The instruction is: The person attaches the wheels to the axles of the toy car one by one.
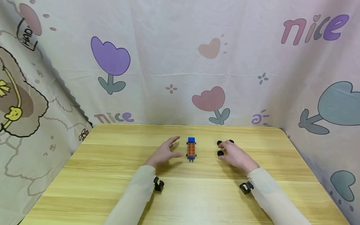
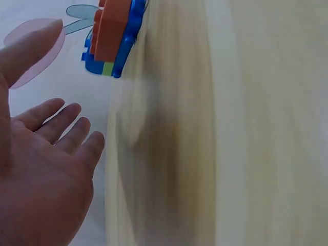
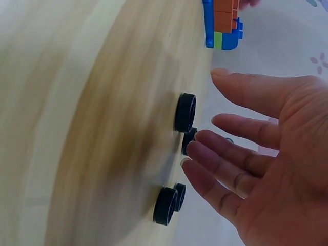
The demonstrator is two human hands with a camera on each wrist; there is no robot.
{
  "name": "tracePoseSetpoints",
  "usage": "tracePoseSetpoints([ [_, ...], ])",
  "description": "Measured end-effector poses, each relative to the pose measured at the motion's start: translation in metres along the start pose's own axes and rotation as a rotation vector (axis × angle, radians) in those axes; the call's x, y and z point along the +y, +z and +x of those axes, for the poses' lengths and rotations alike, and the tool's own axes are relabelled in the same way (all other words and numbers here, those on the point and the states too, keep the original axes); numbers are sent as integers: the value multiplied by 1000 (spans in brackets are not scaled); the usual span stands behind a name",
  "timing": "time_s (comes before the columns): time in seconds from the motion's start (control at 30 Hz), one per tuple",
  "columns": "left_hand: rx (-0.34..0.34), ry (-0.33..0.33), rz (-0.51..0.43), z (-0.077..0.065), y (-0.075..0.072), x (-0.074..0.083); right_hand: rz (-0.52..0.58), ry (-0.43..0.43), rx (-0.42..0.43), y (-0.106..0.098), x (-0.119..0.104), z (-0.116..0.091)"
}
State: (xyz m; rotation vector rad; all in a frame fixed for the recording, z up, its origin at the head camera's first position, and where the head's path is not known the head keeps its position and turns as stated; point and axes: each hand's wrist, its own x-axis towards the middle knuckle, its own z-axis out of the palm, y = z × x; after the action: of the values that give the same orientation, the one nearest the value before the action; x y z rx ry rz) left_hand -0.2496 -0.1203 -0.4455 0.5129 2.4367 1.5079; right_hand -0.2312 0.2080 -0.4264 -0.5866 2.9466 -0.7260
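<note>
A toy car body [image 1: 191, 150] of orange and blue building bricks lies at the middle of the table, with a blue block at its far end. My left hand [image 1: 164, 153] is just left of it, thumb and fingers spread apart and touching nothing. In the left wrist view, the car body [image 2: 110, 38] also shows a small green piece. Several black wheels [image 1: 220, 153] are to the right of the car. Over them hovers my right hand [image 1: 236, 156], fingers extended. The right wrist view has the wheels [image 3: 185, 113] on the tabletop beside the fingertips, none of them held.
The light wooden table [image 1: 197, 200] ends at a printed cloth backdrop [image 1: 163, 56], which also hangs at both sides. A small black device is strapped at each wrist, including the left wrist device [image 1: 158, 184] and the right wrist device [image 1: 246, 187].
</note>
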Motion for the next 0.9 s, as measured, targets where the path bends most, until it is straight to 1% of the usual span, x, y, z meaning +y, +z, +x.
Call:
tracePoseSetpoints([
  [0.2,-54,20,13,18,12,5,-23,-17,-7,2,-2,4],
  [0.33,-70,7,14,28,16,7,-36,-20,-17,2,-2,7],
  [0.43,-81,-4,32,35,18,7,-43,-21,-26,2,-3,9],
  [0.63,-116,-15,105,44,24,7,-56,-36,-33,4,-3,10],
  [0.9,-135,-10,125,50,32,5,-61,-42,-29,8,1,10],
])
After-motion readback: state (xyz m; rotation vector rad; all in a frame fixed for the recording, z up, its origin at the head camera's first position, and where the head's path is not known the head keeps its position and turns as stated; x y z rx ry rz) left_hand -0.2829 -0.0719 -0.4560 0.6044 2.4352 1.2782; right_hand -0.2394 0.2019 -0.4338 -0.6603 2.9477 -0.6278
